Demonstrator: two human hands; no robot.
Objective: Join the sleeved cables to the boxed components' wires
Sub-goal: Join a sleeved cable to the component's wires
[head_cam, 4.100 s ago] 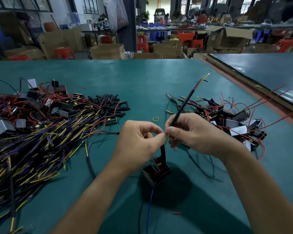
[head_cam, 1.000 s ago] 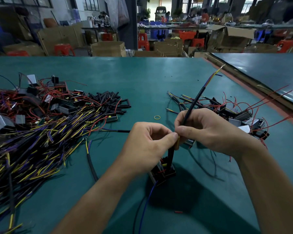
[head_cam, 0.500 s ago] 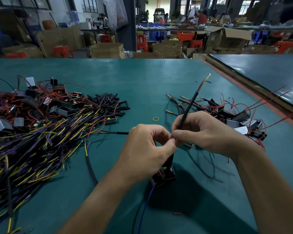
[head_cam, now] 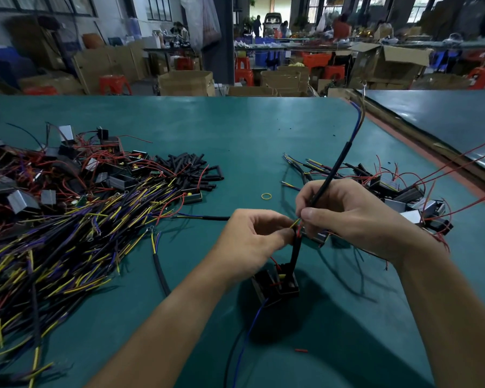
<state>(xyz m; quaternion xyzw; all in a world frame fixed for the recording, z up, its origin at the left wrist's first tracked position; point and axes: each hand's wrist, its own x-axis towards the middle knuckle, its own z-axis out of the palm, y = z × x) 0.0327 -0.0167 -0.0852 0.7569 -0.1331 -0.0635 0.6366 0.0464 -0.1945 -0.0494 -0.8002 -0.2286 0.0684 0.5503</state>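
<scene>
Centre of the tabletop (head_cam: 235, 130): the left hand (head_cam: 252, 239), its grip pinched together on the wires (head_cam: 295, 250) rising from the boxed component (head_cam: 277, 281) at 6 o'clock below the fingers, meets the right hand (head_cam: 347, 214), its grip clamped on the sleeved cable (head_cam: 331, 175), which slants away toward 1 o'clock. Loose cables (head_cam: 67, 233) lie heaped at 9 o'clock, black sleeve pieces (head_cam: 191, 169) at 11 o'clock, a yellow ring (head_cam: 266, 196) at 12 o'clock and further boxed units (head_cam: 403, 191) at 3 o'clock.

1. Left of the left grip (head_cam: 252, 242), passage is blocked by a cable heap (head_cam: 67, 233).
2. Right of the right grip (head_cam: 353, 217), boxed components (head_cam: 403, 196) are piled.
3. Beyond both, open table (head_cam: 235, 130) is left.
</scene>
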